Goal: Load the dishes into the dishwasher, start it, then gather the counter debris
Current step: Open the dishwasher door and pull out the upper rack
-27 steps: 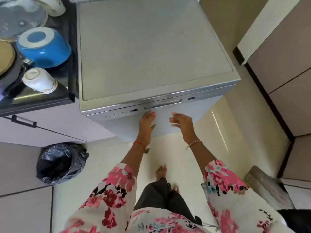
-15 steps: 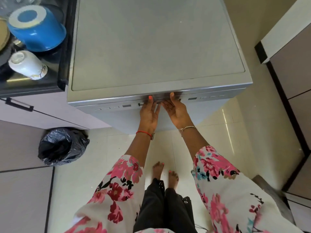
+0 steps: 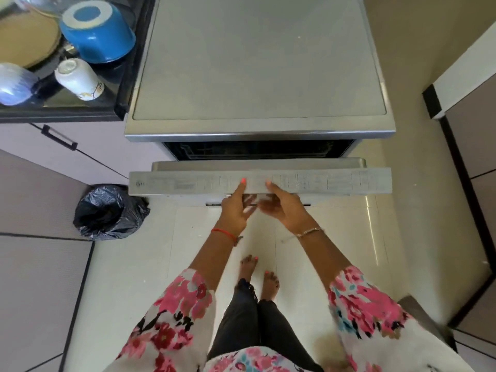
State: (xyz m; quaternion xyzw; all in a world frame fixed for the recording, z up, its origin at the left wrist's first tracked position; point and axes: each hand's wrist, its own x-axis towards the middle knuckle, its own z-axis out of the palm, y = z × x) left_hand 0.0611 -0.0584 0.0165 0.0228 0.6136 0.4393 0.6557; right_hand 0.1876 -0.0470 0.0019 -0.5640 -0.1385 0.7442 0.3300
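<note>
Both hands, left hand [image 3: 236, 208] and right hand [image 3: 284, 208], are gripping the top edge of the dishwasher door [image 3: 260, 181], which is standing ajar, exposing a dark rack [image 3: 255, 150]; upturned dishes are sitting on the counter [image 3: 80, 108].

A black bin bag [image 3: 108, 212] sat on the pale tiled floor [image 3: 139, 264], left of centre, against a lilac cabinet [image 3: 88, 151] with a black handle [image 3: 59, 137]. More cabinets [image 3: 475, 146] lined the right wall.

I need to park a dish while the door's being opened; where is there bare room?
The dishwasher top is bare from counter edge to right wall. The counter left of it is crowded: blue bowl, white cup, plates. Both hands occupy the door.
</note>
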